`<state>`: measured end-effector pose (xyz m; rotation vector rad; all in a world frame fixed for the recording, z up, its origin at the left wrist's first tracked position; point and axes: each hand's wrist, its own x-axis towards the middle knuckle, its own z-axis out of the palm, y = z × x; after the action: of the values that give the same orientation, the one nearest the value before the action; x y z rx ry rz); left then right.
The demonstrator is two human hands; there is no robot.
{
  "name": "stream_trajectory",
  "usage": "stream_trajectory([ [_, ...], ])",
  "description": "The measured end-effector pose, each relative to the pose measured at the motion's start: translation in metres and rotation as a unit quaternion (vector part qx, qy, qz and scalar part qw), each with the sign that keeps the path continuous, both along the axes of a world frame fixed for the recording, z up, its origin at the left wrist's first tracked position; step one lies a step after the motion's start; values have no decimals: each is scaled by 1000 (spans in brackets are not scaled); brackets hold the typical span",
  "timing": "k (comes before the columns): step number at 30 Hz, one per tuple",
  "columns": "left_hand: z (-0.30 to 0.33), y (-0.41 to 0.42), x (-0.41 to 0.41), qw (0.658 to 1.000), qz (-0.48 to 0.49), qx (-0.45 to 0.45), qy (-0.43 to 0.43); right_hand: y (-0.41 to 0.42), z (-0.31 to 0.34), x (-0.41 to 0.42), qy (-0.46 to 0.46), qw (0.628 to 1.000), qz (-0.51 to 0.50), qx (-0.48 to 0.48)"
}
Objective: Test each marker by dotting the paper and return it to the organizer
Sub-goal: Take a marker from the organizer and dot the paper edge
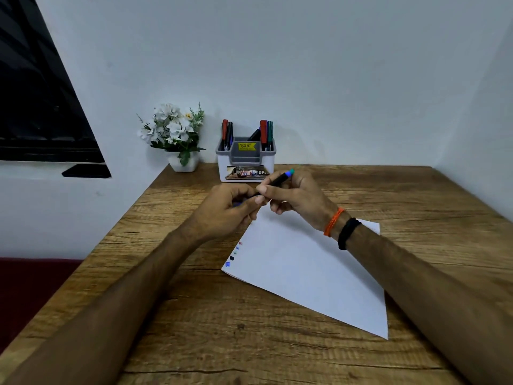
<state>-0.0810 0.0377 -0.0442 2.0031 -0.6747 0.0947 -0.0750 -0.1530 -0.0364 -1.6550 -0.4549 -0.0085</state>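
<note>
The wooden worktop (361, 195) carries a white paper (305, 273), lying askew below and to the right of both grips, with a short row of coloured dots (232, 254) along its left edge. Beyond the grips stands a white and grey organizer (245, 162) holding red, black and green markers. The right hand (294, 200) pinches a slim black marker (274, 181) with a teal end. The left hand (224, 211) curls round its lower end, hiding the tip; something blue shows there, too blurred to identify. The marker's long axis slants, its teal end up and to the right, toward the organizer.
</note>
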Motion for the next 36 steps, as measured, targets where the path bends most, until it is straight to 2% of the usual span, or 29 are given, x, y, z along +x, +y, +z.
stream_trajectory([
  [5, -7, 0, 3, 996, 19, 46, -71, 1, -3, 1, -11, 1000, 20, -2],
  [13, -1, -2, 2, 995, 29, 24, -95, -2, 2, 3, -16, 998, 37, 41],
  [17, 4, 0, 0, 998, 31, 34, -54, -4, 1, 3, -33, 998, 11, 56],
  [21, 9, 20, 7, 992, 91, 87, -8, -9, 3, 4, -29, 992, -52, 107],
  [25, 7, 28, 11, 981, 122, 150, 17, -9, 4, 1, 10, 993, -11, 118],
  [31, 3, 28, 11, 969, 115, 216, 27, 2, 0, -12, 84, 989, 105, 66],
  [36, 2, 28, 10, 971, 93, 220, 23, 9, -14, -22, -7, 999, 43, -16],
])
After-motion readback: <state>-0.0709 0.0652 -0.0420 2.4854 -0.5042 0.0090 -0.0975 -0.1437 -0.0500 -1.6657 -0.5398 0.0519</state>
